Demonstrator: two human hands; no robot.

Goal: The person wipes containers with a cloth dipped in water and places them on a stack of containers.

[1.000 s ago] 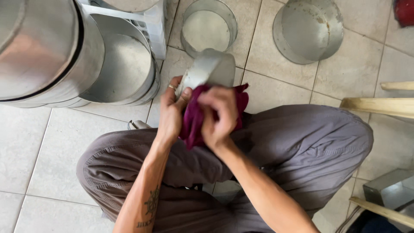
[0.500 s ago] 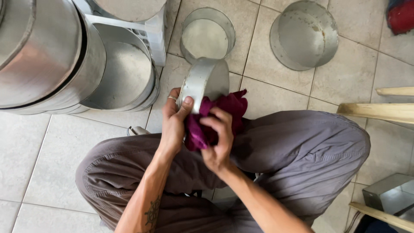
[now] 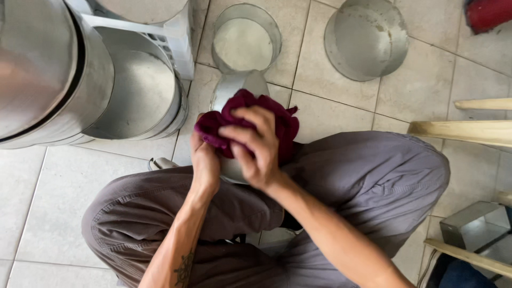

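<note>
I sit cross-legged on a tiled floor. My left hand (image 3: 205, 160) grips a small round metal tin (image 3: 234, 90) held above my lap, its rim pointing away from me. My right hand (image 3: 256, 146) presses a crumpled maroon cloth (image 3: 240, 120) against the tin's near side. The cloth covers most of the tin, so only its far wall and a bit of its lower edge show.
Two empty round metal tins (image 3: 246, 37) (image 3: 365, 37) lie on the tiles ahead. Large stacked metal tins (image 3: 64, 80) and a white plastic stool (image 3: 170, 32) stand at left. Wooden sticks (image 3: 464, 130) and a square metal tin (image 3: 474, 229) lie at right; a red object (image 3: 488, 12) is top right.
My right hand has slid the maroon cloth up and to the left over the tin. The tin has turned in my left hand, so less of it shows.
</note>
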